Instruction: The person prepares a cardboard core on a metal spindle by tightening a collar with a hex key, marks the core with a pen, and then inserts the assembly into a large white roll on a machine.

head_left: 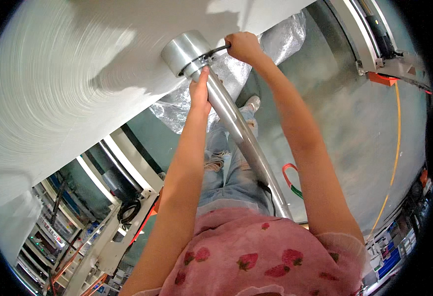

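A polished metal shaft (234, 120) slants from the lower middle up to a wide silver collar (186, 49) at the side of a huge white roll (103, 54). Just below the collar, my left hand (200, 93) is closed around the shaft, thumb pointing up along it; its other fingers are partly hidden. My right hand (245, 47) is in a fist on a thin dark hex key (218, 50). The key's other end meets the collar's lower edge, where I cannot make out the fitting.
Crumpled clear plastic film (174, 109) hangs under the roll near my legs. Machine frames stand left (127, 165) and upper right (357, 34). A red and green loop (291, 178) lies beside the shaft. A yellow line (398, 128) runs along the floor at right.
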A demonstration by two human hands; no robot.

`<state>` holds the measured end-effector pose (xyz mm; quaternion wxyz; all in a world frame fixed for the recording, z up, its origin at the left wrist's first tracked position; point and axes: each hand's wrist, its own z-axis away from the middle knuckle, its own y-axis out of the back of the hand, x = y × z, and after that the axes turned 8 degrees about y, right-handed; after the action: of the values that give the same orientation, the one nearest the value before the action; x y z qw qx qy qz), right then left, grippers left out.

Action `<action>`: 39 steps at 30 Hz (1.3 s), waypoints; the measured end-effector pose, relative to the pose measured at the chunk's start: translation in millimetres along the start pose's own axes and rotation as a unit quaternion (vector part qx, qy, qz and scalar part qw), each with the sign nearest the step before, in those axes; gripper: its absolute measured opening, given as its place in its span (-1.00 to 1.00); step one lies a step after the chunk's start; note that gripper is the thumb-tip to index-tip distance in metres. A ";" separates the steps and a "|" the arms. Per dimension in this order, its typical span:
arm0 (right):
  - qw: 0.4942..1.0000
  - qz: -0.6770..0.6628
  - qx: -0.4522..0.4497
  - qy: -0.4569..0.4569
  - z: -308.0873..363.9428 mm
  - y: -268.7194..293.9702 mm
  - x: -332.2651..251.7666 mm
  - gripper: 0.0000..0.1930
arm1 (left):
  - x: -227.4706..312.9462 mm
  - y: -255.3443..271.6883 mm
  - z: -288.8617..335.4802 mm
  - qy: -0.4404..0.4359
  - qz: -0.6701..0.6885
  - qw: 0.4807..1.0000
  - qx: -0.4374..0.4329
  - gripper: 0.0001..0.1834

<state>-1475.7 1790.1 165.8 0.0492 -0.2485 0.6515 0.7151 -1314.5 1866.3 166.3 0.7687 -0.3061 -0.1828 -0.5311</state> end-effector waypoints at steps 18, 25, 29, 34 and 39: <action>0.950 -0.177 0.197 -0.166 30.0 -4.4 -17.7 -0.82 | -5.8 8.5 -9.7 0.014 -0.045 0.999 0.027 -0.46; 0.952 -0.189 0.222 -0.087 57.7 40.3 -64.8 -0.83 | -5.9 14.2 13.5 0.059 -0.213 0.975 0.001 -0.33; 0.888 -0.342 0.195 -0.237 197.9 22.9 -161.8 -0.88 | -62.3 96.6 32.6 -0.319 -0.514 0.795 0.044 -0.55; 0.922 -0.258 0.112 -0.267 389.3 -1.0 -225.0 -0.90 | -79.2 55.0 139.7 -0.270 -0.518 0.783 -0.215 -0.67; 0.891 -0.195 0.071 -0.404 508.7 -33.0 -249.6 -0.89 | -151.1 -5.2 181.2 -0.191 -0.634 0.585 -0.469 -0.63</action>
<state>-1393.3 2344.6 254.6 0.4638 -0.0562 0.5629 0.6818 -1367.2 2091.9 211.2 -0.0654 -0.5249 -0.1983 -0.8252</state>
